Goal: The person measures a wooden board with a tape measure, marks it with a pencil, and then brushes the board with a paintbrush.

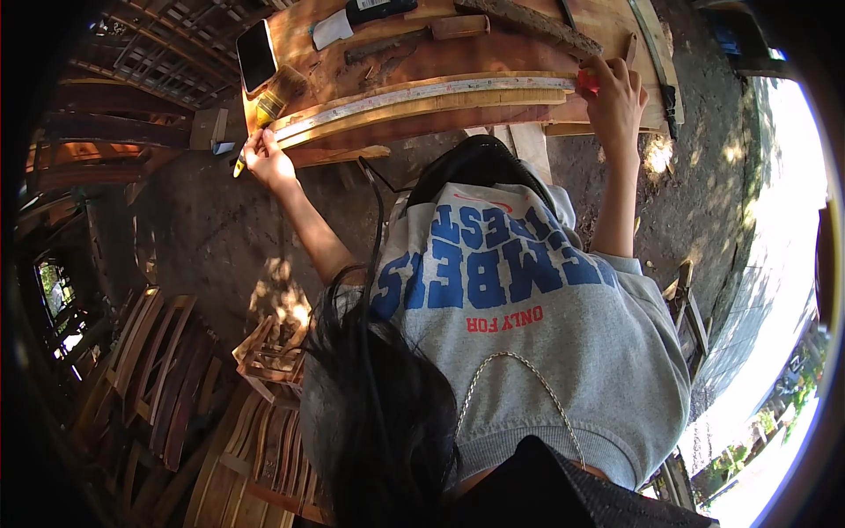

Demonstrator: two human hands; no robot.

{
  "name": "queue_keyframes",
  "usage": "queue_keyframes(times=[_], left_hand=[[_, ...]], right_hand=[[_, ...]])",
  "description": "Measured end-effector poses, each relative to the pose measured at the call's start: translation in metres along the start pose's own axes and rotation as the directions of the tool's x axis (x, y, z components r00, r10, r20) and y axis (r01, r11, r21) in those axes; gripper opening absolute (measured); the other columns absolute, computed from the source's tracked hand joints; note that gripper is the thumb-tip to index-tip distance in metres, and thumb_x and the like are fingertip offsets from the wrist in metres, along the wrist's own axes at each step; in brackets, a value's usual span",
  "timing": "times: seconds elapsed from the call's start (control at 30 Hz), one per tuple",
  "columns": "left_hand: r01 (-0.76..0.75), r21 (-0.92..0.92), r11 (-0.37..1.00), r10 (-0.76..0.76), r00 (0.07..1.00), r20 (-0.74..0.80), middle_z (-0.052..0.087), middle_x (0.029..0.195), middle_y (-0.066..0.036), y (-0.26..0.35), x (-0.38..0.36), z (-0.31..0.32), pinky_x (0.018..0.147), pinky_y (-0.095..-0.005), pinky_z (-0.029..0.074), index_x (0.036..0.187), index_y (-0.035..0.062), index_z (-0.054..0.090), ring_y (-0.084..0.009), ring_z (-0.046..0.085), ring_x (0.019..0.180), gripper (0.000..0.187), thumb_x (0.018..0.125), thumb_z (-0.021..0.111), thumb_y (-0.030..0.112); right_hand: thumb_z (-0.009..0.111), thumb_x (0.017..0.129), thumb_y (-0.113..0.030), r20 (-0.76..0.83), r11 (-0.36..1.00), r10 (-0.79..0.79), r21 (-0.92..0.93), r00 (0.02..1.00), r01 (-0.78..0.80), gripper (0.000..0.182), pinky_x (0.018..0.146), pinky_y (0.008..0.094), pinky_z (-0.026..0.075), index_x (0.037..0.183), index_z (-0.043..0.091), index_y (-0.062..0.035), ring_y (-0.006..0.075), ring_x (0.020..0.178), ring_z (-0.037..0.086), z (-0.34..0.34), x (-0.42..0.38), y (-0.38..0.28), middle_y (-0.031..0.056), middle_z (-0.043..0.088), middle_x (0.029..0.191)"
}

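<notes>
1. Left hand (267, 158): fingers curled shut, pinching the end of the tape (422, 93) at the near-left corner of the counter (458, 57). A yellow strip hangs just below this hand; what it is cannot be told.
2. Right hand (614, 99): fingers bent and closed down on a small red object (587, 82), pressing it at the other end of the tape. Whether this object is the tape's case cannot be told.
3. Tape: stretched taut between both hands, lying along a curved pale wooden strip (440, 104) near the counter's front edge.
4. Counter, far side: a phone (256, 55) lies face-up at the left corner; a brush (280, 93) with a pale handle lies just beside it, near the left hand.
5. Counter, top edge: a white-tipped dark tool (359, 16), a brown bar (414, 37) and a rough bark-edged strip (528, 22) lie apart from both hands.
6. Floor (202, 229): bare earth. Curved wooden frames (167, 378) are stacked to the left.
7. Person: wears a grey sweatshirt (546, 326) with blue lettering.
</notes>
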State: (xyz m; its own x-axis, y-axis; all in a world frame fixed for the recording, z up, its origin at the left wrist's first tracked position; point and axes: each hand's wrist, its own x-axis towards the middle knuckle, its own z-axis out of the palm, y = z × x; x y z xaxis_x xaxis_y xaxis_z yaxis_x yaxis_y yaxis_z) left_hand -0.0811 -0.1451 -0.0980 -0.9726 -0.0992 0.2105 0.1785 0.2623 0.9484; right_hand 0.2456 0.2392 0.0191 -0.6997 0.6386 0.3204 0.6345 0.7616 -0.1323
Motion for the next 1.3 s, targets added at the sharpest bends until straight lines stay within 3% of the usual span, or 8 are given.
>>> queue_keyframes(times=[1.0, 1.3], left_hand=[[0.02, 0.021, 1.0, -0.019, 1.0, -0.022, 0.064, 0.098, -0.011, 0.007, -0.004, 0.001, 0.079, -0.0283, 0.051, 0.105, -0.0034, 0.06, -0.0164, 0.062, 0.086, 0.019, 0.09, 0.065, 0.008], [-0.033, 0.015, 0.999, 0.034, 0.999, -0.035, 0.065, 0.094, -0.009, 0.005, -0.005, 0.001, 0.077, -0.0272, 0.051, 0.105, -0.0025, 0.061, -0.0152, 0.062, 0.084, 0.019, 0.09, 0.065, 0.009]], right_hand=[[0.074, 0.077, -0.021, 0.027, 1.0, 0.03, -0.005, 0.999, -0.03, 0.029, 0.091, 0.0466, 0.039, 0.103, 0.063, -0.024, 0.0281, 0.108, 0.053, 0.001, -0.001, 0.0, 0.0009, 0.06, 0.105], [0.072, 0.078, -0.022, 0.022, 1.0, 0.023, -0.015, 0.999, -0.023, 0.026, 0.091, 0.0479, 0.039, 0.103, 0.062, -0.0237, 0.0297, 0.108, 0.054, 0.002, -0.001, -0.001, 0.0027, 0.059, 0.104]])
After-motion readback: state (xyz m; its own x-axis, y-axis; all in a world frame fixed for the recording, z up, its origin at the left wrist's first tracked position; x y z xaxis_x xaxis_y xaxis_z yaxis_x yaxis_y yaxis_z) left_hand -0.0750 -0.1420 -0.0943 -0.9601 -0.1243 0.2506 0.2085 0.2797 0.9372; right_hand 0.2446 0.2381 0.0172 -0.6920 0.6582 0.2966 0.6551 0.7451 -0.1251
